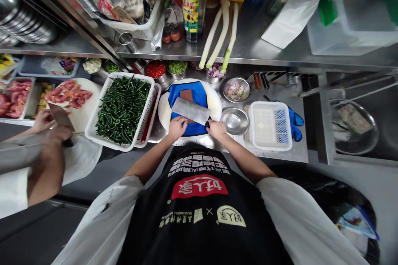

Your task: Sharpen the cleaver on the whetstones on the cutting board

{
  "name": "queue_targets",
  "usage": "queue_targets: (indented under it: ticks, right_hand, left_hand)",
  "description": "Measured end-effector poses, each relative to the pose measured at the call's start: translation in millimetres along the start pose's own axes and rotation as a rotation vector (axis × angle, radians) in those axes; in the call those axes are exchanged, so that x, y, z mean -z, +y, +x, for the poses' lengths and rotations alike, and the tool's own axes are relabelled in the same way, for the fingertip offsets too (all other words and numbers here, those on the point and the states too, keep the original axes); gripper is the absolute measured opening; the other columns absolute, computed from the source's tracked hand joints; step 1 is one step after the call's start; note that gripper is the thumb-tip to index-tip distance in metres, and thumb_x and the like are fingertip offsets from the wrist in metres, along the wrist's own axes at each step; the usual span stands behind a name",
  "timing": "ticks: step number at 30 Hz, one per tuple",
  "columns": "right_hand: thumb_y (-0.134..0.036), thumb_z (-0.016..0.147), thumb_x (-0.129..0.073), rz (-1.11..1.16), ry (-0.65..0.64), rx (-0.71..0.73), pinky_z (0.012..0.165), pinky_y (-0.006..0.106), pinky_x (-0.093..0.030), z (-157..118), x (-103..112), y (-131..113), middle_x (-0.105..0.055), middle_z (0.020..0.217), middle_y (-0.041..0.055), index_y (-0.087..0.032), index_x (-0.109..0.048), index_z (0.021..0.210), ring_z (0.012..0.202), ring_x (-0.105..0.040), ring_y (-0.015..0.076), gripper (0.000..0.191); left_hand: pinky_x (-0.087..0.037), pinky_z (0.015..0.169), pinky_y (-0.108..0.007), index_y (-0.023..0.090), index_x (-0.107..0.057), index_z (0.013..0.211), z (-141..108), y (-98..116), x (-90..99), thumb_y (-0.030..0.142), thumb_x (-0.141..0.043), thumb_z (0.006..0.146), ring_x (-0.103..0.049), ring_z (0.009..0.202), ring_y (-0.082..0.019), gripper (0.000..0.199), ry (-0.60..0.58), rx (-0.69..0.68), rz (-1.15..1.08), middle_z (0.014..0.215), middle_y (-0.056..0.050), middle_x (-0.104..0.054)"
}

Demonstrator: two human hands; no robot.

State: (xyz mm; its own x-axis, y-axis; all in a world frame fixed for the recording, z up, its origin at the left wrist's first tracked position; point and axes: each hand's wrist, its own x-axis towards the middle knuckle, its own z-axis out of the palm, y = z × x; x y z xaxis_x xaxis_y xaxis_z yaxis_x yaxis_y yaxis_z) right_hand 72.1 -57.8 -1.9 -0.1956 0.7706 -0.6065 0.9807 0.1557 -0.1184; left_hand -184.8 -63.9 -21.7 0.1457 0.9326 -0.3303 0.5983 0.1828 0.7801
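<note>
My right hand (217, 129) is closed round the dark handle of a cleaver (191, 110). Its broad grey blade lies flat across a brown sharpening stone (186, 95), pointing left. Under the stone a blue cloth (200, 91) covers the middle of a round white cutting board (215, 101). My left hand (178, 128) rests low on the cloth with curled fingers, close to the blade's near edge and the stone's near end. What its fingertips grip is hidden.
A basket of green chillies (122, 109) stands left of the board. Farther left, a co-worker's hands (59, 133) hold a knife beside cut meat (70, 93). A steel bowl (235, 121) and white basket (270, 125) sit right. Leeks (219, 35) overhang the shelf edge.
</note>
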Motion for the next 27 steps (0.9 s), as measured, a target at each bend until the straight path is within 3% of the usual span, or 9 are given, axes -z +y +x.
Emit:
queue_targets:
  ticks: [2, 6, 11, 15, 20, 22, 27]
  right_hand:
    - [-0.037, 0.103, -0.055, -0.037, -0.014, 0.045, 0.093, 0.036, -0.052, 6, -2, 9, -0.075, 0.122, 0.0172, -0.014, -0.063, 0.126, 0.112, -0.073, 0.03, 0.033]
    - [-0.034, 0.103, -0.054, -0.072, 0.004, 0.022, 0.091, 0.038, -0.053, 11, -4, 12, -0.074, 0.119, 0.0197, -0.012, -0.055, 0.14, 0.109, -0.073, 0.0307, 0.044]
    - [-0.017, 0.103, -0.038, -0.167, 0.136, 0.112, 0.093, 0.039, -0.052, 26, -2, 6, -0.065, 0.134, 0.0246, -0.014, -0.03, 0.167, 0.116, -0.067, 0.031, 0.064]
    - [-0.029, 0.11, -0.033, -0.168, 0.096, 0.168, 0.094, 0.04, -0.053, 39, 4, 9, -0.065, 0.135, 0.0218, -0.021, -0.023, 0.173, 0.114, -0.069, 0.0309, 0.064]
    - [-0.042, 0.111, -0.04, -0.191, -0.026, 0.193, 0.092, 0.04, -0.054, 13, -7, 28, -0.068, 0.133, 0.02, -0.022, -0.019, 0.174, 0.11, -0.071, 0.0303, 0.069]
    - [-0.042, 0.111, -0.042, -0.199, -0.076, 0.202, 0.091, 0.039, -0.054, 11, -5, 33, -0.069, 0.132, 0.0191, -0.023, -0.02, 0.174, 0.109, -0.072, 0.0305, 0.07]
    - [-0.045, 0.11, -0.044, -0.118, -0.006, 0.145, 0.095, 0.039, -0.053, 47, 21, 25, -0.072, 0.129, 0.0188, -0.024, -0.018, 0.175, 0.113, -0.072, 0.032, 0.073]
  left_hand:
    - [-0.029, 0.132, -0.044, 0.014, -0.071, 0.137, 10, -11, 12.7, 0.037, -0.055, 0.098, -0.044, 0.152, -0.031, 0.048, 0.067, -0.119, 0.299, 0.155, -0.015, -0.057]
    - [-0.02, 0.135, -0.05, 0.009, -0.048, 0.161, 20, -32, 11.4, 0.046, -0.05, 0.102, -0.022, 0.164, -0.034, 0.07, -0.011, -0.177, 0.598, 0.174, -0.016, -0.031]
    - [-0.011, 0.136, -0.054, 0.004, -0.031, 0.169, 32, -42, -0.2, 0.056, -0.039, 0.105, -0.013, 0.167, -0.034, 0.083, -0.026, -0.146, 0.644, 0.177, -0.019, -0.017]
    - [-0.007, 0.137, -0.054, 0.002, -0.028, 0.17, 41, -43, 0.5, 0.057, -0.036, 0.106, -0.01, 0.167, -0.033, 0.084, -0.031, -0.146, 0.651, 0.177, -0.018, -0.014]
    - [-0.007, 0.137, -0.052, 0.003, -0.029, 0.17, -2, -47, -18.5, 0.057, -0.034, 0.107, -0.01, 0.167, -0.032, 0.083, -0.084, -0.215, 0.645, 0.177, -0.018, -0.013]
    - [-0.007, 0.137, -0.051, 0.004, -0.029, 0.17, -6, -46, -21.3, 0.058, -0.033, 0.107, -0.01, 0.167, -0.031, 0.083, -0.119, -0.226, 0.636, 0.177, -0.017, -0.013]
    - [-0.002, 0.137, -0.052, 0.005, -0.025, 0.171, 49, -37, 3.0, 0.056, -0.033, 0.107, -0.006, 0.168, -0.03, 0.082, -0.091, -0.14, 0.607, 0.178, -0.015, -0.01]
